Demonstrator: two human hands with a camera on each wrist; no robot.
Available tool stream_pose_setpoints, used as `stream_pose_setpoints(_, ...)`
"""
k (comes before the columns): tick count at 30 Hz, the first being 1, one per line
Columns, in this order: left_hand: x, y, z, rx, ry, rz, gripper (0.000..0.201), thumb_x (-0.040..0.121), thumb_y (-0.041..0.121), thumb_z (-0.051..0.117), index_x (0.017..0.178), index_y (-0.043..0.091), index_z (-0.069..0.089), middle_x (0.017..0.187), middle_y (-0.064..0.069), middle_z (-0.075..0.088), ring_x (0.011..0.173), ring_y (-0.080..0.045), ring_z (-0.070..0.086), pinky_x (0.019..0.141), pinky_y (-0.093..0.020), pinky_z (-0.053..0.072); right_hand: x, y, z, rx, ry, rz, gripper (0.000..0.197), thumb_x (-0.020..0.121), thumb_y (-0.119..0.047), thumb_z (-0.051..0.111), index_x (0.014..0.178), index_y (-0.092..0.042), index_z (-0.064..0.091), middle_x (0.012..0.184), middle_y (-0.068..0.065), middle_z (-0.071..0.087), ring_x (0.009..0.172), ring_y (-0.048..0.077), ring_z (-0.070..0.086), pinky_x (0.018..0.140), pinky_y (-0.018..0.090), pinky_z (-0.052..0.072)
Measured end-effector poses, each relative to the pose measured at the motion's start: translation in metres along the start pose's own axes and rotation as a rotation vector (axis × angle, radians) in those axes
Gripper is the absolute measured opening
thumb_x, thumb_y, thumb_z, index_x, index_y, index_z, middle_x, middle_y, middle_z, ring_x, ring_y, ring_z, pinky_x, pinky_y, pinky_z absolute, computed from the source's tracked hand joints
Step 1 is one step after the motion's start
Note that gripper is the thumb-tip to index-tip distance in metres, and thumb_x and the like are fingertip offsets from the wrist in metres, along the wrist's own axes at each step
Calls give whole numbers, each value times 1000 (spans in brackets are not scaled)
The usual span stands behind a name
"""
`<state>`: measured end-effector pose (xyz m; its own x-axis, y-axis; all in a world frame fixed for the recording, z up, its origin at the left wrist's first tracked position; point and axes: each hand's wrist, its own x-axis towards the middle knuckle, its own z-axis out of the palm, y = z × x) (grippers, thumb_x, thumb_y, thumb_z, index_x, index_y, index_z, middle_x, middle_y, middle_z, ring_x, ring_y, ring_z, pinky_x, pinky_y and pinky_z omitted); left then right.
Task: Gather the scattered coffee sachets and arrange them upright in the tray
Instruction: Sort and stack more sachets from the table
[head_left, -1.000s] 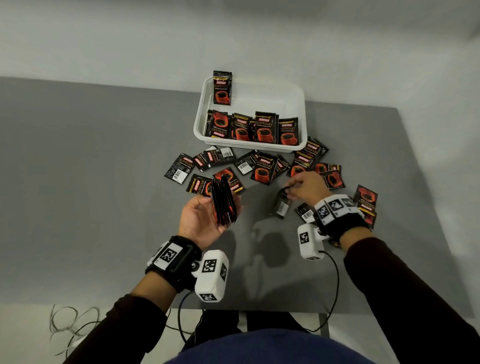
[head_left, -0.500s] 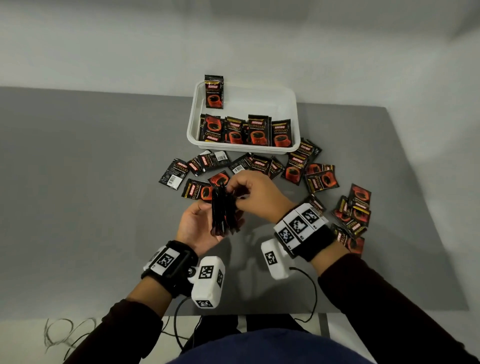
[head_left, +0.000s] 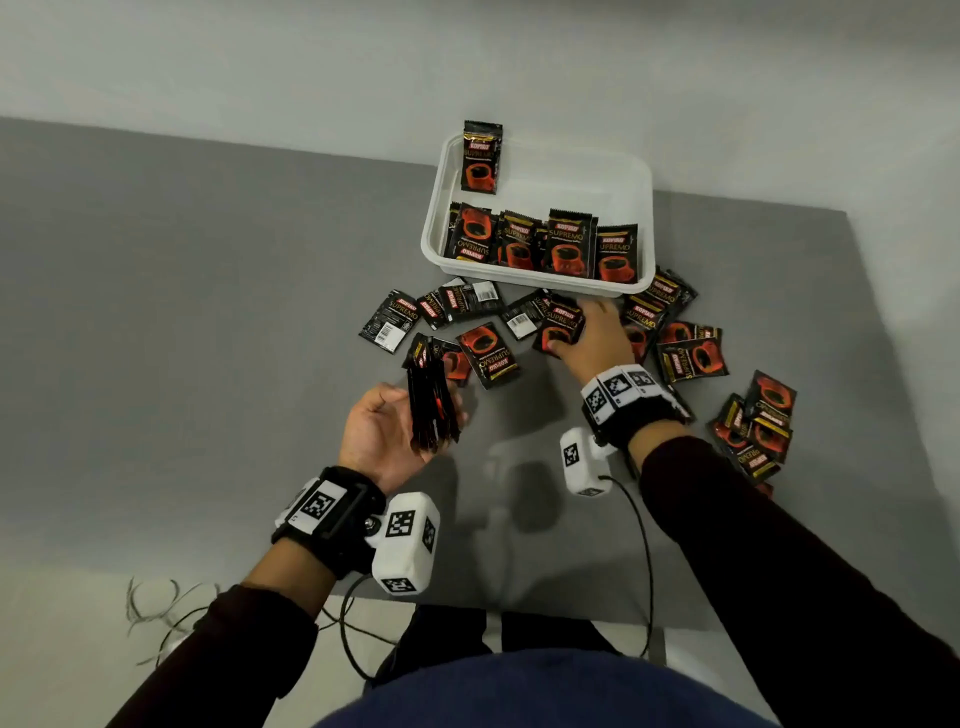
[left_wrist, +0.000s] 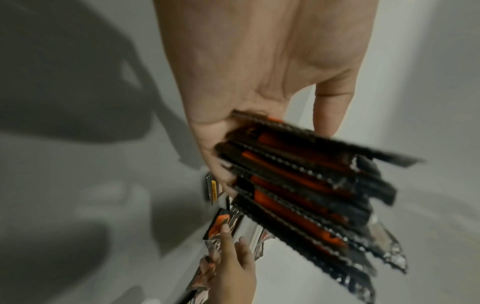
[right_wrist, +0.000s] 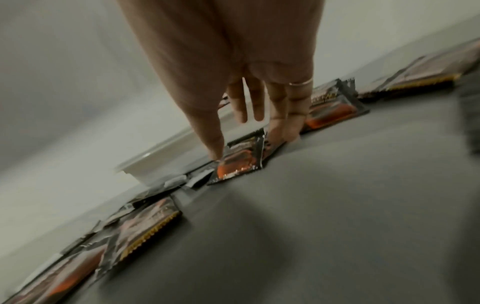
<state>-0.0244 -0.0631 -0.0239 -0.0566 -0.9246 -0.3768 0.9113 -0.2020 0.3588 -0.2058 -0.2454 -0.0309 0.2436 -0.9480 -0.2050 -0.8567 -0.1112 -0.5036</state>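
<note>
A white tray (head_left: 540, 285) stands at the far middle of the grey table, with a row of black-and-red coffee sachets (head_left: 566, 249) upright along its near wall and one sachet (head_left: 482, 158) leaning at its far left corner. My left hand (head_left: 382, 434) is palm up and grips a stack of sachets (head_left: 431, 402) on edge; the left wrist view shows the stack (left_wrist: 306, 195) fanned against the fingers. My right hand (head_left: 592, 345) reaches just in front of the tray, thumb and outer fingers pinching a flat sachet (right_wrist: 239, 162) whose right edge lifts off the table.
Loose sachets lie scattered in front of the tray (right_wrist: 155, 162): some to the left (head_left: 395, 322), one face up (head_left: 488, 353) near the stack, a pile (head_left: 758, 426) at the right. Bare grey table (head_left: 182, 338) spreads to the left. Cables hang at the near edge.
My right hand left the stack in my left hand and reached forward to a sachet just below the tray. The left hand stays put, holding the stack.
</note>
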Motion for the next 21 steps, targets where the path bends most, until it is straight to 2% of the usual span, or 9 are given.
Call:
stream_pose_setpoints(4,-8,4,-5,-3,17,19,53,69,23,36,117,8,53,90,-4,67,84,-17,65,82,-31,54,12,-2,11,-264,-147,-33,71,72,-44,74,133,-16,48,145,9,32,131,36,29,106,50,33)
stream_pose_setpoints(6,-9,5,-7,-12,20,28,54,70,23,36,119,8,51,91,-4,67,84,-17,65,82,-31,54,12,1,13,-285,-197,-50,71,72,-54,69,130,-16,53,145,11,30,132,37,26,108,50,31)
stream_pose_setpoints(8,-9,5,-8,-18,20,35,54,69,23,36,119,7,50,91,-4,67,84,-17,65,83,-31,54,10,5,14,-209,-257,-66,63,76,-59,62,124,-18,59,140,13,37,130,36,33,108,46,33)
stream_pose_setpoints(11,-8,4,-8,-20,10,35,53,69,23,36,117,8,52,90,-4,68,84,-17,65,84,-31,54,1,13,14,-88,-209,-81,41,78,-39,71,110,-14,67,118,8,59,110,28,55,92,31,43)
stream_pose_setpoints(14,-4,3,-6,-3,4,25,51,69,24,38,115,8,53,90,-5,69,86,-18,66,87,-33,53,-13,17,15,-21,-55,-106,30,70,-19,78,95,-13,64,107,5,57,99,23,55,80,25,37)
stream_pose_setpoints(16,-1,3,-3,8,14,15,52,67,24,43,116,9,54,93,-6,69,89,-19,66,90,-35,51,-21,13,13,42,-18,-93,29,68,-10,78,93,-12,63,108,6,57,99,23,55,79,23,36)
stream_pose_setpoints(17,0,3,-2,22,13,9,52,66,24,46,115,9,56,94,-5,69,91,-20,66,91,-36,49,-23,10,8,99,-10,-72,28,69,-5,77,92,-11,64,108,7,60,99,23,57,81,23,40)
stream_pose_setpoints(19,4,2,2,75,39,1,49,64,26,52,109,11,63,97,-6,70,92,-23,66,91,-35,41,-29,0,-8,250,-64,-40,22,71,1,74,90,-5,67,101,12,66,94,26,62,85,32,49)
stream_pose_setpoints(21,8,0,6,101,77,-1,43,68,26,48,104,11,66,100,-8,68,93,-23,63,86,-32,36,-39,-15,-30,374,-207,-70,20,74,2,72,93,0,67,88,10,69,80,23,64,78,35,52)
